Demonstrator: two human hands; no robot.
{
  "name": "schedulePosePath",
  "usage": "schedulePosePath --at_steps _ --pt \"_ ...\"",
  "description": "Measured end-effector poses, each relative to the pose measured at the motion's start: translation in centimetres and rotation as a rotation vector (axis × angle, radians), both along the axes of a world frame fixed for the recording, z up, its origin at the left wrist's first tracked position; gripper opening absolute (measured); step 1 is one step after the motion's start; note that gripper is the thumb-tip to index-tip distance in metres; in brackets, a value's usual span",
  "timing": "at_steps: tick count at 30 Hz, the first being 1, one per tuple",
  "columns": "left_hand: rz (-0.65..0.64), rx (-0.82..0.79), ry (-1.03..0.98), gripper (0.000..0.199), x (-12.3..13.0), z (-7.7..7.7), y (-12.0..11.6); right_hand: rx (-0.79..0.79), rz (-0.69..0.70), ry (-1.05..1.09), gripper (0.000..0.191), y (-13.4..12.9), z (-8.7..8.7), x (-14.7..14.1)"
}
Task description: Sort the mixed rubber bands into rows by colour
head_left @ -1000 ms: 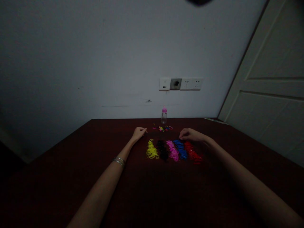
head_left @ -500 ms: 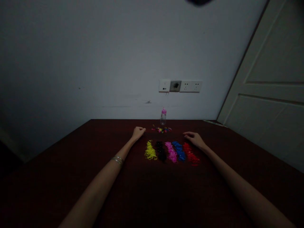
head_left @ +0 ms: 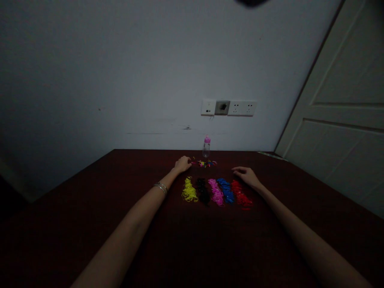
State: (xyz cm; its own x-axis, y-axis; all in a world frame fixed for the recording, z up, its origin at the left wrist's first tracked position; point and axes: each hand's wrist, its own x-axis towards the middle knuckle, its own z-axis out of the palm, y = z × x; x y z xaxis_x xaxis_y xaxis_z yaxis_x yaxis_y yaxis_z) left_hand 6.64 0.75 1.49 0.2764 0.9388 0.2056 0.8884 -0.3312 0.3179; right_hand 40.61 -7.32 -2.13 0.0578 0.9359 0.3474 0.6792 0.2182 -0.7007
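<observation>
My left hand [head_left: 183,164] is closed at the left end of a small mixed-colour pile [head_left: 205,163]; whether its fingertips hold a piece is too small to tell. My right hand [head_left: 244,175] rests on the table with its fingers apart, holding nothing, just behind the red pile [head_left: 240,195]. Between my forearms lie, from left to right, a yellow pile [head_left: 189,191] of small bands, a black pile [head_left: 203,191], a pink pile [head_left: 216,193], a blue pile [head_left: 226,191] and the red one.
A clear bottle with a pink top [head_left: 206,147] stands behind the mixed pile, near the wall. Sockets [head_left: 242,108] are on the wall above the dark red table [head_left: 192,248]. A pale panelled door [head_left: 342,116] is at the right.
My left hand has moved forward and to the right, up to the mixed pile's left end. My right hand has stayed nearly still.
</observation>
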Motion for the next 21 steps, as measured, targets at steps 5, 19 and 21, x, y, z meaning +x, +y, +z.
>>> schedulePosePath --at_steps 5,19,21 --pt "-0.025 0.061 0.026 0.027 0.5 -0.4 0.4 -0.009 -0.002 -0.018 0.026 -0.3 0.4 -0.2" --pt "-0.02 0.115 -0.017 0.02 0.5 -1.2 0.7 -0.021 -0.007 -0.004 0.026 -0.1 0.1 0.0" --pt "-0.032 0.118 -0.02 0.02 0.4 -1.2 0.8 -0.023 -0.013 -0.005 0.026 -0.1 0.1 0.0"
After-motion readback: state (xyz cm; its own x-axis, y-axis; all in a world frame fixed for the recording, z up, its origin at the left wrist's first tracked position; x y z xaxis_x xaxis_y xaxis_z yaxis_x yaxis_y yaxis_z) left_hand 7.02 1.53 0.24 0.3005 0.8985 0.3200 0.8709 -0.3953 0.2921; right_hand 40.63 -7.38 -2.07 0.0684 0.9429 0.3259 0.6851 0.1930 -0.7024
